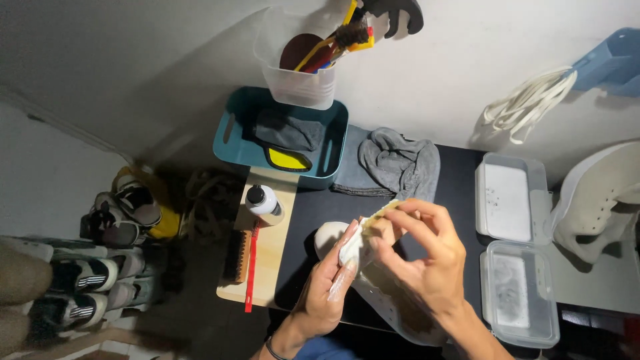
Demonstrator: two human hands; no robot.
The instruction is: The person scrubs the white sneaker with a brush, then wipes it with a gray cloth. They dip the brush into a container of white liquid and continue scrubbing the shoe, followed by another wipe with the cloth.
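Hands grasp a white shoe (373,293): left (327,287) steadies its toe, right (427,260) apparently pinches a small pad (373,217).

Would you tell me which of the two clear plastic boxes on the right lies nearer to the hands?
The lower clear plastic box, holding grey smudged residue, beside the right hand; the upper clear plastic box lies farther away.

The white shoe (387,293) lay on the black mat (460,180), near its front edge, toe toward the left edge, its perforated upper facing up and partly hidden by the hands. A small pale cloth pad (351,248), whitish with a yellowish rim, was pressed against the shoe's toe, pinched between the left hand (327,293) and right hand (427,260).
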